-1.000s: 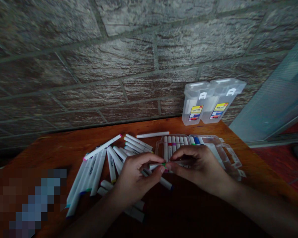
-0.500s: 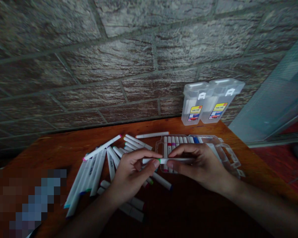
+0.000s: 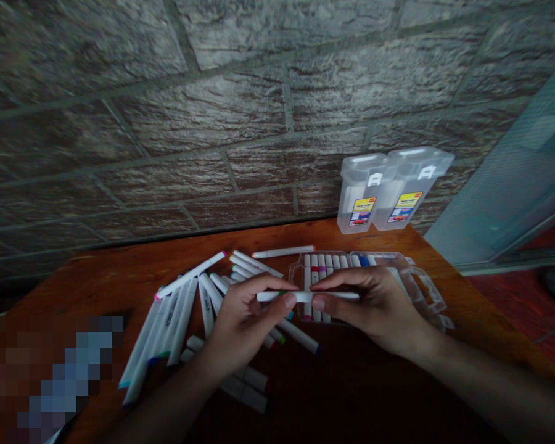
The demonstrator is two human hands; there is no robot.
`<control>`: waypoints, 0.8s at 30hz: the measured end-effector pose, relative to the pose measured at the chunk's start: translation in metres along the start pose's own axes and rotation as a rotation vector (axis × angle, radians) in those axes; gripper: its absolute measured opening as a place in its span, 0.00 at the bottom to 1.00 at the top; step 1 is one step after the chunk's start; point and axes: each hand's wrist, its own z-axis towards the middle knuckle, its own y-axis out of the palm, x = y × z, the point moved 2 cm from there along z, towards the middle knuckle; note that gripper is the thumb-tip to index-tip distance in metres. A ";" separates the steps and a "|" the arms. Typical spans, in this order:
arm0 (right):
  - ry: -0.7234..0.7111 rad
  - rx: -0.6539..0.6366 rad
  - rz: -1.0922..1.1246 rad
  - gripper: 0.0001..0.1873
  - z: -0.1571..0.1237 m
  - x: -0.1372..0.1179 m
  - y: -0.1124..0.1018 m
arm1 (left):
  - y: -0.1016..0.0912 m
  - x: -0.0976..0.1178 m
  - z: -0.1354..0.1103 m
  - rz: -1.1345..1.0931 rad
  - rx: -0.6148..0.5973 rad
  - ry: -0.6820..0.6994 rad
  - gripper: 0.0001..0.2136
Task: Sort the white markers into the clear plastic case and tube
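Both of my hands pinch one white marker (image 3: 305, 296) that lies level between them, a little above the wooden table (image 3: 120, 271). My left hand (image 3: 245, 324) grips its left end with thumb and fingers. My right hand (image 3: 374, 305) grips the right end, over an open clear plastic case (image 3: 425, 290) that holds a row of several markers (image 3: 326, 264). A loose heap of white markers (image 3: 185, 308) with coloured ends is spread on the table under and left of my left hand.
Two clear lidded marker boxes (image 3: 391, 191) with yellow labels stand against the stone wall at the back right. One single marker (image 3: 284, 251) lies behind the case. The table's right edge drops to a reddish floor. A blurred patch covers the bottom left.
The marker held between my hands has come up slightly and now shows full length and level. My hands have moved a little apart along it.
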 end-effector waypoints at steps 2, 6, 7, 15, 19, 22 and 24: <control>-0.007 0.016 0.030 0.05 0.001 -0.002 0.000 | -0.001 -0.001 0.001 -0.048 0.004 -0.044 0.08; -0.006 0.037 0.093 0.06 0.004 -0.005 -0.002 | -0.004 -0.004 0.003 -0.171 0.027 -0.090 0.09; 0.002 0.037 0.111 0.06 0.004 -0.005 -0.002 | -0.004 -0.005 0.003 -0.208 0.039 -0.093 0.08; 0.135 0.014 0.189 0.06 0.002 -0.002 -0.006 | -0.006 -0.005 0.006 -0.400 0.085 -0.091 0.05; 0.150 -0.017 0.215 0.10 0.002 -0.006 -0.005 | -0.006 -0.004 0.006 -0.420 0.084 -0.100 0.05; 0.160 -0.019 0.276 0.10 0.002 -0.005 -0.005 | -0.006 -0.004 0.005 -0.415 0.081 -0.094 0.05; 0.168 -0.022 0.311 0.09 0.002 -0.004 -0.005 | -0.006 -0.004 0.005 -0.413 0.082 -0.089 0.05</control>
